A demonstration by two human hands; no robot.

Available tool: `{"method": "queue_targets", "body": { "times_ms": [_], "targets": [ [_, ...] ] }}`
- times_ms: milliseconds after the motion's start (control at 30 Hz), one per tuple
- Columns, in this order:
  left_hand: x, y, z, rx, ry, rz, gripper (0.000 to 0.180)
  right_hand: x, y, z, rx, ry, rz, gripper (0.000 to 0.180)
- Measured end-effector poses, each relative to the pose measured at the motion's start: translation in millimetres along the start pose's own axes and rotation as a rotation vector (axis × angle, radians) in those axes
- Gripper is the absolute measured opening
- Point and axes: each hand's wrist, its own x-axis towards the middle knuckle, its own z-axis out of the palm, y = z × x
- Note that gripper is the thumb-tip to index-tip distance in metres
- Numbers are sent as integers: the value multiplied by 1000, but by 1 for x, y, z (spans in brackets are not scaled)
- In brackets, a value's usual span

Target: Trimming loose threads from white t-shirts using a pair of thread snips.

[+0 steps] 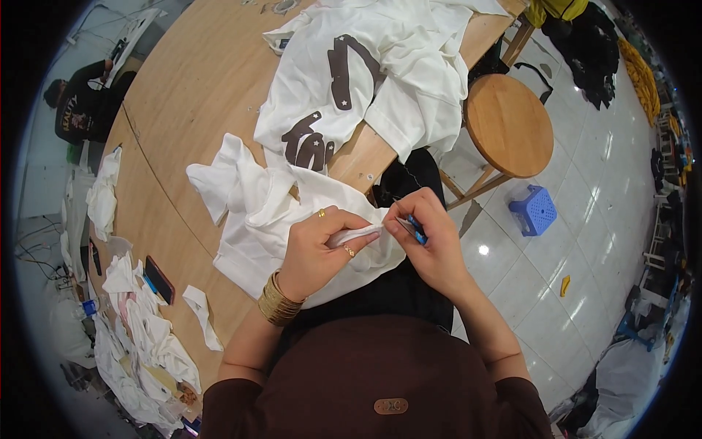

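Observation:
A white garment (252, 194) lies partly on the table and partly over my lap. My left hand (325, 245) is closed on its folded edge, thumb on top, with rings on the fingers and gold bangles at the wrist. Close beside it, my right hand (428, 238) pinches at the same edge with thumb and forefinger. Tucked in the right palm are small blue thread snips (418, 230), mostly covered by the fingers. Beyond both hands, another white garment (420, 80) with dark brown printed shapes is heaped on the table.
The round wooden table (168, 146) carries a phone (159, 279), a white fabric strip (202, 318) and a pile of white cloth (150, 333) at left. A wooden stool (510, 126) and a blue plastic stool (534, 211) stand on the tiled floor at right. Another person (84, 102) sits at far left.

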Motion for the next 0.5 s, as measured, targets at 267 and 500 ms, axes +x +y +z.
{"method": "queue_targets", "body": {
  "times_ms": [267, 500],
  "targets": [
    [-3, -5, 5, -56, 28, 84, 13, 0, -1, 6, -69, 24, -174, 15],
    [-3, -8, 3, 114, 34, 107, 11, 3, -5, -8, 148, 5, 73, 14]
  ]
}}
